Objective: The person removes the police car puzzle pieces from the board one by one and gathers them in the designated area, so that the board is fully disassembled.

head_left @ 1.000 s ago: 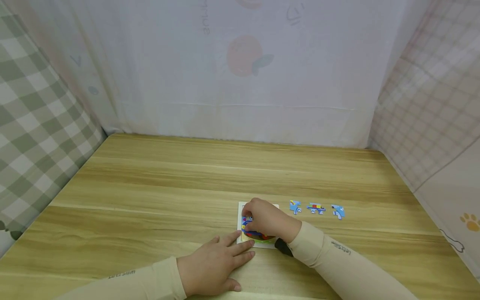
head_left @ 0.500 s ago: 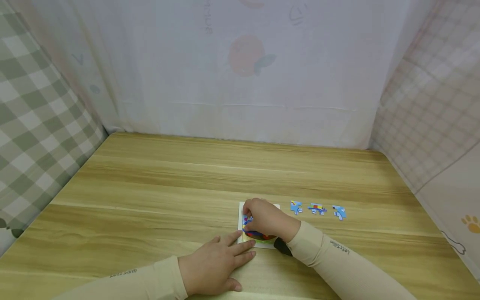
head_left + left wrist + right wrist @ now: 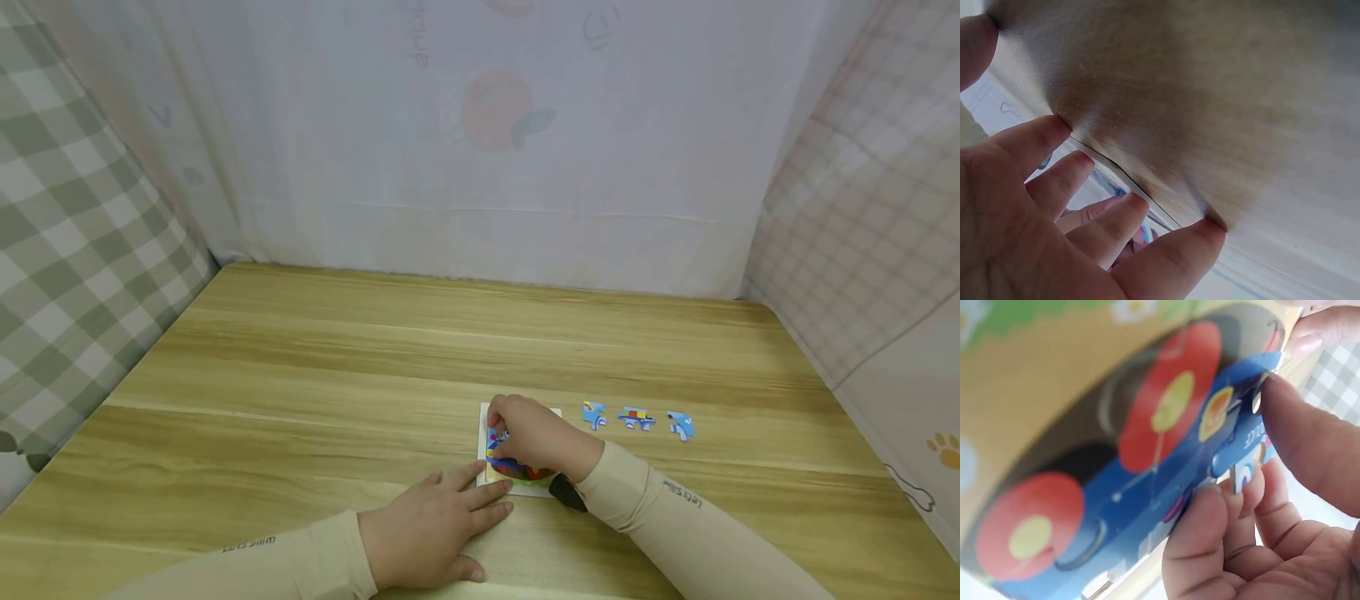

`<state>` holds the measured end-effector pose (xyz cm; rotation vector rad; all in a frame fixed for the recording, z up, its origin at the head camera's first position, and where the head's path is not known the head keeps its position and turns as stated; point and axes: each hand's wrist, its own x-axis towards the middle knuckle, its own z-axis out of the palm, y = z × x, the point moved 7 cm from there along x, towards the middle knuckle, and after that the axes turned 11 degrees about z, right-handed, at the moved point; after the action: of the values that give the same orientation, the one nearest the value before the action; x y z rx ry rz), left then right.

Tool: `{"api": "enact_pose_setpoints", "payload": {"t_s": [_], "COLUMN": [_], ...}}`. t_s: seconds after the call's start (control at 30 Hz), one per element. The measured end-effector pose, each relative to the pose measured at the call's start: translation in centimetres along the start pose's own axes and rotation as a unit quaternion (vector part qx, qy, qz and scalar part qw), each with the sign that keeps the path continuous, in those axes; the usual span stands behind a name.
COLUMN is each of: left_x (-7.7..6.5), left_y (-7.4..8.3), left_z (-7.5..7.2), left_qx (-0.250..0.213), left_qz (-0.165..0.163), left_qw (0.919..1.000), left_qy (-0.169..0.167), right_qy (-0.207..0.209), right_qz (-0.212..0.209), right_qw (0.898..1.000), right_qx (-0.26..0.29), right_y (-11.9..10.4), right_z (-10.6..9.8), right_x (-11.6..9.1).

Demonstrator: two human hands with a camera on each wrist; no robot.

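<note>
A jigsaw puzzle with a pale frame lies flat near the front of the table. Its picture of a blue car with red and yellow wheels fills much of the right wrist view. My right hand bends over the puzzle's left part, thumb and fingers pinching a blue puzzle piece at the picture. The hand hides much of the puzzle from above. With fingers spread, my left hand rests on the table, its fingertips at the puzzle's lower left edge.
To the puzzle's right lie three loose pieces in a row: a light blue left piece, a middle piece with red and yellow, and a light blue right piece. The wooden table meets a pale curtain at the back.
Both hands stay in nearly the same place at the puzzle. Only a slight shift of the whole head view shows, and the loose pieces lie as before.
</note>
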<state>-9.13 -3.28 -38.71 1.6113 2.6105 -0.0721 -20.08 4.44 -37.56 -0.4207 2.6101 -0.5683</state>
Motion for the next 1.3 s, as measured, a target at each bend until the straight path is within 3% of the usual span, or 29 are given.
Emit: {"api": "enact_pose_setpoints", "payload": {"t_s": [0.23,0.53,1.3], "left_x": [0.03,0.07,0.04], "left_y": [-0.03,0.04,-0.01], "left_z": [0.01,-0.23,-0.01], "left_qx": [-0.005,0.013,-0.02], "left_qz": [-0.004,0.002,-0.004], "left_qw": [1.0,0.9998,0.9998], "left_qy": [-0.001,0.014,-0.008], "right_qy": [-0.001,-0.029,-0.038], "right_qz": [0.0,-0.049,-0.045], "right_qw": [1.0,0.998,0.997], "right_qx": [-0.001,-0.004,0.042], "right_y": [-0.07,-0.06,0.77], "right_z": [-0.1,0.45,-0.25], "right_x": [-0.15,-0.51,-0.34]}}
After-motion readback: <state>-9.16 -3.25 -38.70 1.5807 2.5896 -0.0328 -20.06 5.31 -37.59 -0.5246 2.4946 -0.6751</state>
